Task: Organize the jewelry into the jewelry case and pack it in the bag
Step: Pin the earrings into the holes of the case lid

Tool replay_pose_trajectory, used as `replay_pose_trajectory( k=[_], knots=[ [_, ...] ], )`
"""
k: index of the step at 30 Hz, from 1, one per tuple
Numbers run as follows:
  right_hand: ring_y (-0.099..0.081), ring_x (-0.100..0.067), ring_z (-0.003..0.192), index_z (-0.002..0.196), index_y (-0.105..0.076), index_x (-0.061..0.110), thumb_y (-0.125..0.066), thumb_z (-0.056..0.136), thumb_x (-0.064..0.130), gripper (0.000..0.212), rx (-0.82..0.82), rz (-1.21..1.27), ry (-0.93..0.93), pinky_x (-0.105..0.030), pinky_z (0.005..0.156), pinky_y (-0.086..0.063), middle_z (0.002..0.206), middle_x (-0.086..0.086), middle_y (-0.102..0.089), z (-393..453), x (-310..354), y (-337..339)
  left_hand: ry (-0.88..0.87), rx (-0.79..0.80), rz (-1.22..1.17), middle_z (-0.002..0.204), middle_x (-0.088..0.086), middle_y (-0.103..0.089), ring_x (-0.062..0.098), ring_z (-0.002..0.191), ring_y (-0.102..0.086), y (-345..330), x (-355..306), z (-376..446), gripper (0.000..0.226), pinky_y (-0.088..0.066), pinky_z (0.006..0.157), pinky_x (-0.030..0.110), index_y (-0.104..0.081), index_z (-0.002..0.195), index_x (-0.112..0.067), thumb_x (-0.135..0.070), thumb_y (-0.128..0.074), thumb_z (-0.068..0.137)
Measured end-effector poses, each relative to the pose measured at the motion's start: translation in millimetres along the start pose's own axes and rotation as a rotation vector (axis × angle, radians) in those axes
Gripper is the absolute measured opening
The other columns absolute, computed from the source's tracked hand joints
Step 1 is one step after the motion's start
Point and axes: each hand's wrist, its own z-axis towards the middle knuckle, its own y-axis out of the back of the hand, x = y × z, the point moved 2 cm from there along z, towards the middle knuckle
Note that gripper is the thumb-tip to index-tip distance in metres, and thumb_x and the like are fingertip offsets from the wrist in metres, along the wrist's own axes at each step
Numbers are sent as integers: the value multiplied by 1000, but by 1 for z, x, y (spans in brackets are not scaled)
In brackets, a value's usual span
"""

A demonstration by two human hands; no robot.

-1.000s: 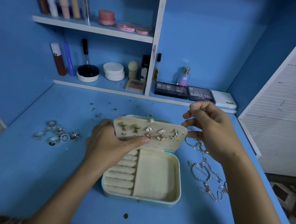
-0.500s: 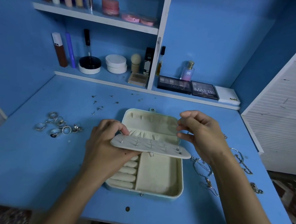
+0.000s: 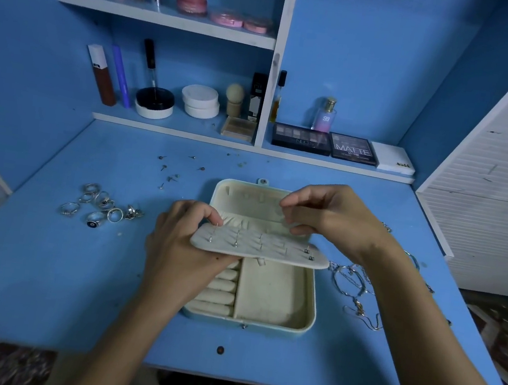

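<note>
An open cream jewelry case (image 3: 271,319) lies on the blue desk (image 3: 41,277), its lid flat behind it. My left hand (image 3: 180,253) grips the left end of the case's earring panel (image 3: 270,254), which is folded down nearly flat, back side up, with earring posts sticking out. My right hand (image 3: 330,218) hovers above the panel's far right edge with thumb and fingers pinched together; what they pinch is too small to tell. Several rings (image 3: 102,208) lie in a cluster to the left. Chains and bracelets (image 3: 359,290) lie to the right of the case.
Small earring backs (image 3: 172,168) are scattered on the desk behind the case. Shelves at the back hold cosmetics, palettes (image 3: 301,139) and a perfume bottle (image 3: 324,114). A white slatted panel (image 3: 498,192) stands at the right. The desk's front edge is near my arms.
The earring panel has been flipped down from upright, showing the earrings, to nearly flat with the posts up. My right hand moved down and in over the panel's far edge.
</note>
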Motion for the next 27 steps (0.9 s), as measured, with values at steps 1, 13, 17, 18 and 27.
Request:
replay_pose_trajectory(
  k=[1,13,17,18,27],
  knots=[
    [-67,-14,72,89,-75,3,-66,87,-7,14,23,-28,0,-22,69,-58,79,-10,-71,1,2,0,-5,2,4,103,-20,-49,12,100,-50,0,1,0,47,-46,85,44,-52,87,-34,-58,-72,51],
    [-68,-10,71,86,-79,20,-71,82,3,19,233,-433,31,-20,69,-54,78,-4,-75,4,24,-10,-20,-19,27,102,-20,-50,13,102,-49,-2,2,0,51,-46,86,46,-50,87,-35,-68,-59,49],
    [-65,-16,71,91,-73,13,-72,80,-5,21,287,-400,59,-26,71,-56,87,-12,-74,6,24,-14,-35,-30,24,101,-19,-50,15,102,-50,-1,2,-1,50,-46,85,46,-50,86,-36,-69,-58,49],
    [-65,-16,71,92,-71,12,-71,80,-7,22,296,-397,66,-26,71,-56,88,-11,-74,6,24,-15,-34,-31,23,101,-19,-51,16,102,-50,-1,2,-1,50,-46,85,46,-50,87,-36,-69,-58,49],
    [-65,-16,74,92,-68,12,-75,80,-1,19,343,-459,86,-41,77,-56,88,-1,-75,8,26,-14,-44,-27,40,102,-19,-50,15,102,-49,-1,2,0,52,-45,86,44,-50,87,-36,-71,-57,50]
  ],
)
